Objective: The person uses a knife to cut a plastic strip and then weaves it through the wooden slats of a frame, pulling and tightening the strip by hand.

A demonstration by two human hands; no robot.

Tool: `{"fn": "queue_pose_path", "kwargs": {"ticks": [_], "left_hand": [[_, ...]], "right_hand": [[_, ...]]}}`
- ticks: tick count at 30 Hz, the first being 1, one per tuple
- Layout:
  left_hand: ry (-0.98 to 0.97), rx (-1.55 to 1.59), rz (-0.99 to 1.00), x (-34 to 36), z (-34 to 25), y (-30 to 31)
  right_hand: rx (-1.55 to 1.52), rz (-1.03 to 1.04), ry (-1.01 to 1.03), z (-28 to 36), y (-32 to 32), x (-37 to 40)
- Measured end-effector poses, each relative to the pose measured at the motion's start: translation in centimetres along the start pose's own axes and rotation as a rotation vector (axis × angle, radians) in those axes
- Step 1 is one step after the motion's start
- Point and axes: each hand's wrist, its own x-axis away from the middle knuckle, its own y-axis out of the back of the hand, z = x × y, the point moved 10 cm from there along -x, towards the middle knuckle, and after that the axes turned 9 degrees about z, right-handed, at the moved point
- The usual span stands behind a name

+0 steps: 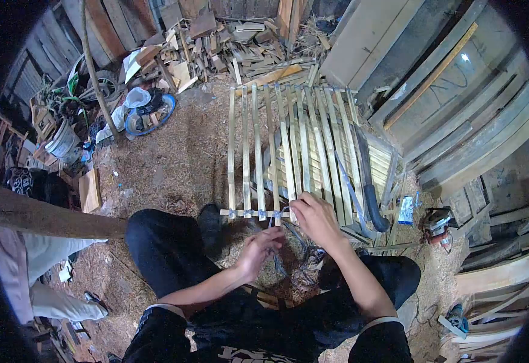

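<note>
Wooden slats [258, 151] run side by side away from me, their near ends tied with bluish cord to a thin wooden crossbar [238, 212]. My right hand [316, 218] is closed around the near end of one slat [290, 163], where it meets the crossbar. Just below the bar, my left hand [258, 251] has its fingers curled together at a thin dark cord that comes down from the last visible tie. Its fingertips are partly blurred. Beneath the hands, a tangle of cord or strips [307, 263] lies between my legs.
More slats [376, 172] lie under the frame's right side, beside a dark curved tube [373, 202]. A red power tool [438, 227] is on the right. Scrap wood [240, 45] is heaped at the back, near a blue basin [163, 118]. A person [53, 266] is at left.
</note>
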Motion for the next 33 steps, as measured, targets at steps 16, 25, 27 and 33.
{"fn": "queue_pose_path", "kwargs": {"ticks": [16,25,27,33], "left_hand": [[-0.192,-0.270,-0.059,1.3,-3.3,-2.4],[-0.265,-0.527,-0.069,0.9,-2.8,-2.8],[-0.318,-0.520,-0.084,1.1,-3.2,-2.9],[-0.287,-0.576,-0.089,0.3,-2.4,-1.9]], "right_hand": [[0.003,0.008,0.039,0.6,-0.7,-0.7],[-0.001,-0.002,0.049,0.7,-0.3,-0.6],[-0.013,-0.007,0.044,0.8,-0.2,-0.4],[0.012,0.049,0.021,0.6,-0.7,-0.3]]}}
